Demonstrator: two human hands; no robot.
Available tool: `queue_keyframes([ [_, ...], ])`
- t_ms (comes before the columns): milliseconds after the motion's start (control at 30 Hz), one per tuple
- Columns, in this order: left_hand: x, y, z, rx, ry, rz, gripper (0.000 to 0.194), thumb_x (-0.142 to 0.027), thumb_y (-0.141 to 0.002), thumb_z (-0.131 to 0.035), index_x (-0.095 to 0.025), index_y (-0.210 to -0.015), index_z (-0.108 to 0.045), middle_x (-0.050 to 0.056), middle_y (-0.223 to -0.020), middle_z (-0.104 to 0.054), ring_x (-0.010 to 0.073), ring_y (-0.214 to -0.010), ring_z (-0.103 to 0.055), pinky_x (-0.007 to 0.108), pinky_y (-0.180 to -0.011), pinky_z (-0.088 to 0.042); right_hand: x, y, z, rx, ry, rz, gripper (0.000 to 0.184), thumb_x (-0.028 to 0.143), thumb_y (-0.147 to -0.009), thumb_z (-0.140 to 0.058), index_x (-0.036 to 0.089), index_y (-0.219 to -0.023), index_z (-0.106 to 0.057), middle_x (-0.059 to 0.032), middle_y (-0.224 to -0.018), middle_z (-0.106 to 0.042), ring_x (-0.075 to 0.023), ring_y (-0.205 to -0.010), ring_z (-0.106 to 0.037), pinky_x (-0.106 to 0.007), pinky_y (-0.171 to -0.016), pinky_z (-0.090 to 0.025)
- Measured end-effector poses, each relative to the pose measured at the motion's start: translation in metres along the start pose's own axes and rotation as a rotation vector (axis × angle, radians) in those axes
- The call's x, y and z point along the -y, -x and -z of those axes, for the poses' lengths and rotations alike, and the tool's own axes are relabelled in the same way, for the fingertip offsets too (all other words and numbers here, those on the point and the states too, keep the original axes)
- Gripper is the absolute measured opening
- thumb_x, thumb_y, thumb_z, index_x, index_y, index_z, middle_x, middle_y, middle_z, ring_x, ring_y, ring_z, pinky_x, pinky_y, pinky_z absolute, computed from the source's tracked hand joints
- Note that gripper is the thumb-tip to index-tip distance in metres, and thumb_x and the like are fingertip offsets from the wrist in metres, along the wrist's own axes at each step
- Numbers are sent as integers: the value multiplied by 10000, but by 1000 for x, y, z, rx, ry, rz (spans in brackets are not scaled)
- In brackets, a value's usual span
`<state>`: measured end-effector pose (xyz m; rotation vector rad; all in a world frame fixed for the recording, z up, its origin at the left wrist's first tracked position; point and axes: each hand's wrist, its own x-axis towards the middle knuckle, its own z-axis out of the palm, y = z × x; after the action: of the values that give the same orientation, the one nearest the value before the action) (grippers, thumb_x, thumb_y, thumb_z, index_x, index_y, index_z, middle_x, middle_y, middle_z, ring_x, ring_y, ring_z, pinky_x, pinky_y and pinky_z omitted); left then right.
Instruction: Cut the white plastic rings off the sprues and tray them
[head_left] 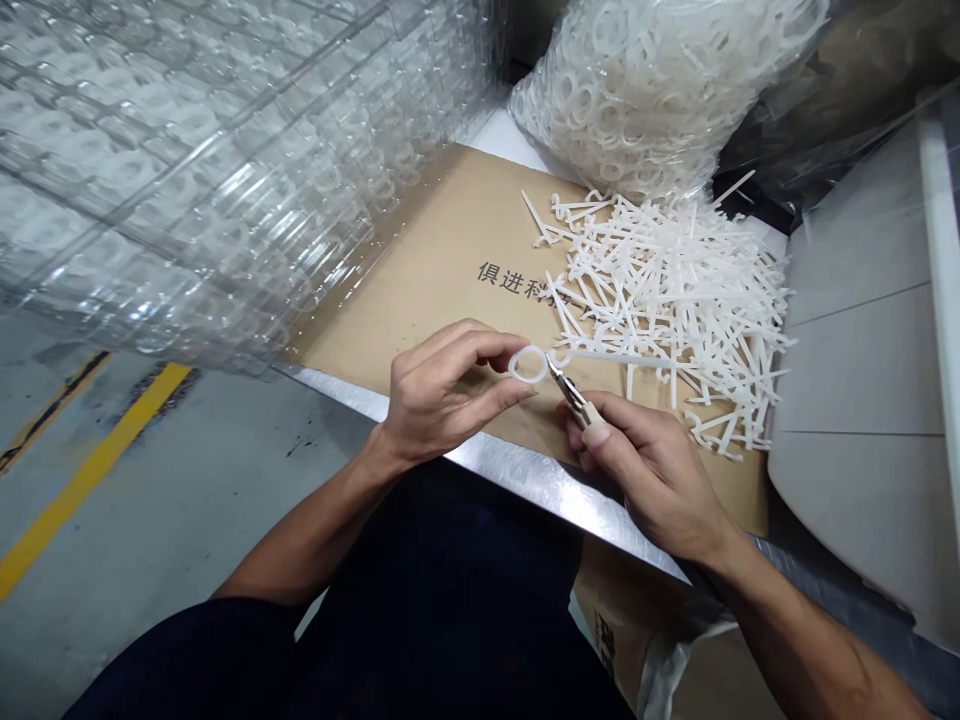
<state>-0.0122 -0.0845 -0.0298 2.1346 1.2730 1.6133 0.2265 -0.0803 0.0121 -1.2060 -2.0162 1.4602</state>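
Left hand (450, 395) is pinching a white plastic ring (529, 365) between thumb and fingers, just above the cardboard sheet (450, 260). Its thin stem (607, 356) runs off rightward, roughly level, so the right hand (645, 480) is the closer one to that joint, closed round small snips (568, 392) with the tips right at it. Loose plastic pieces (675, 310) heap up on the sheet's right side

We pinch a white plastic ring (528, 365) upright between the thumb and fingers of our left hand (442, 395). Our right hand (645, 470) grips small cutters (568, 392) with a pale handle, their metal tips touching the ring's outer edge, where a thin plastic runner (615, 357) stretches away to the right. Just beyond, a loose heap of white plastic runners (675, 300) lies crisscrossed on brown cardboard (442, 270).
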Motion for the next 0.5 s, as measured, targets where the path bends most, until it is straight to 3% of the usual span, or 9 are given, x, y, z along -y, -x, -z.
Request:
queue_keyframes([
  [267,0,0,0,4,-2,-9,235,-344,-909,-797,-171,-1056,-740,42,-844,-750,135,-747,-695,247,-683,-554,-2,-1,-1,7,6,-9,344,443,-1093,-454,202,-920,-627,9,-737,-561,-147,-662,-502,-311,-631,-382],
  [500,0,-1,-1,10,32,-20,240,-313,-900,-805,-150,-1066,-746,49,-826,-743,132,-736,-686,238,-681,-542,0,0,-5,-13,140,27,383,418,-1104,-397,159,-1021,-666,0,-705,-558,-145,-608,-490,-317,-609,-378],
])
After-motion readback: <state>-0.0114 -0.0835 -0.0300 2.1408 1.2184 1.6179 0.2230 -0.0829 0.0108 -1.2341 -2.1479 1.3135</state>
